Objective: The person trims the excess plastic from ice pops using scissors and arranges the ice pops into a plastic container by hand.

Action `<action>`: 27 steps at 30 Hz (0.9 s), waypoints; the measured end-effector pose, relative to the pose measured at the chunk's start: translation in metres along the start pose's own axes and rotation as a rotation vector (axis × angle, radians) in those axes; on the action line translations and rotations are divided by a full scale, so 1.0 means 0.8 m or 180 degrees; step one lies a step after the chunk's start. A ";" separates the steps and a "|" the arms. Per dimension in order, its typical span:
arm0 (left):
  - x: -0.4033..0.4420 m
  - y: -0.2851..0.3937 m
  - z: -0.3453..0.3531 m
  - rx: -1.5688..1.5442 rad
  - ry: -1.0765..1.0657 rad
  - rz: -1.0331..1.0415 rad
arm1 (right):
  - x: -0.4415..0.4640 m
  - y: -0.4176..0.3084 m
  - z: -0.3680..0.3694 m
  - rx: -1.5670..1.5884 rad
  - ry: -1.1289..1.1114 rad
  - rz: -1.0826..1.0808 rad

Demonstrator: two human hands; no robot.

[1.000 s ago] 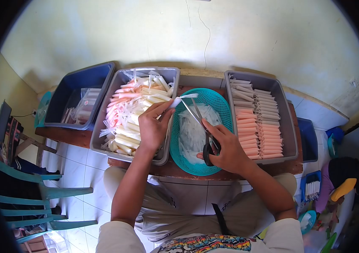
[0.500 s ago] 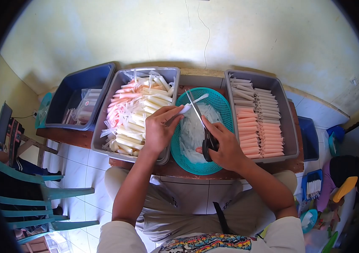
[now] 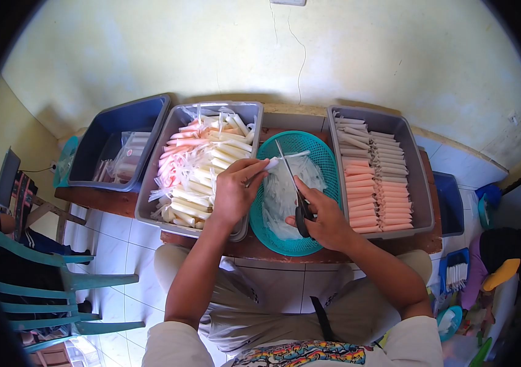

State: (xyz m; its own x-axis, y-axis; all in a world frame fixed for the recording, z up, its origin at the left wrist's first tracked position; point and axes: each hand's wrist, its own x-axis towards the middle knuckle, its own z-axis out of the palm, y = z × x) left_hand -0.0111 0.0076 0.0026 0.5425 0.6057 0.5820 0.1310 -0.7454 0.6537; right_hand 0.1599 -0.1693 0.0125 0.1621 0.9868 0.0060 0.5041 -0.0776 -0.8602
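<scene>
My left hand (image 3: 238, 186) is closed around a white ice-pop tube in plastic film (image 3: 272, 163), mostly hidden by the fingers. My right hand (image 3: 324, 214) grips black-handled scissors (image 3: 289, 171), their blades pointing up and away from me, across the tube's end. A thin plastic tail (image 3: 297, 153) shows just right of the blades; whether it is still attached I cannot tell. Both hands are above a turquoise mesh basket (image 3: 332, 159) holding clear plastic scraps (image 3: 285, 202). To its left, a grey tub (image 3: 144, 205) is heaped with cream and pink tubes (image 3: 190, 194).
At right, a grey tub (image 3: 422, 196) holds stacked rows of pink and greyish tubes (image 3: 358, 186). A dark blue tub (image 3: 98, 131) with packed bags stands far left on the wooden table (image 3: 254, 247). A green plastic chair (image 3: 34, 278) is at left; another person sits at far right.
The scissor blades have come together at the tube's end. The plastic tail has dropped from slanting upward to nearly level. The left hand stays about where it was.
</scene>
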 end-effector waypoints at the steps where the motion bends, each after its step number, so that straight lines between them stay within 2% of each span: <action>1: 0.000 0.001 0.000 -0.0042 -0.0024 -0.0024 | -0.001 0.000 0.001 0.0061 -0.0033 0.0060; 9: -0.001 0.004 0.000 0.0086 -0.0106 0.0055 | -0.002 0.008 0.008 0.0483 -0.0107 0.0163; 11: 0.000 0.005 -0.001 0.0128 -0.0128 0.0072 | -0.005 -0.005 0.005 0.1142 -0.0228 0.0456; 21: -0.001 0.003 -0.001 0.0245 -0.0106 0.0032 | -0.003 0.000 0.006 0.1454 -0.0321 0.0656; 24: 0.000 0.005 0.000 0.0070 -0.0112 -0.0087 | 0.001 0.000 0.006 0.1063 -0.0099 0.0504; 26: 0.000 0.005 0.000 0.0076 -0.0097 -0.0012 | 0.003 -0.013 -0.002 -0.0113 -0.0148 0.0514; 27: 0.000 0.004 0.001 0.0069 -0.0101 -0.0011 | 0.004 -0.002 0.003 -0.0115 -0.0143 0.0521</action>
State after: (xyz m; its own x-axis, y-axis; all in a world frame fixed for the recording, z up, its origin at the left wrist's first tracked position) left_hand -0.0097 0.0050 0.0046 0.5682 0.5993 0.5640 0.1506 -0.7494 0.6447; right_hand 0.1577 -0.1654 0.0127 0.2068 0.9658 -0.1562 0.5044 -0.2421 -0.8288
